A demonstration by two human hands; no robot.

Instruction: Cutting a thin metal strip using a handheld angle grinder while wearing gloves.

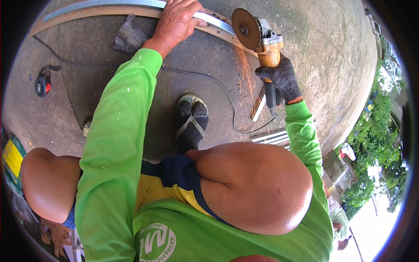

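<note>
My bare left hand [176, 22] presses down on a long silvery metal bar [216, 22], its fingers wrapped over it. The bar lies along a wooden plank [109, 11] with holes in it. In my right hand [286, 78], which wears a dark knitted glove, is a yellow and grey angle grinder [269, 54]. The grinder's brown disc [245, 29] is at the right end of the visible bar; the exact contact point is hidden behind it. Orange sparks [245, 70] spray from there toward me.
A dark glove [131, 37] lies near my left wrist. A black and red tape measure [43, 83] rests at left. The black power cord [214, 79] crosses the concrete past my sandalled foot [191, 117]. Metal lengths [273, 137] lie near my right forearm. Another person [338, 220] is at lower right.
</note>
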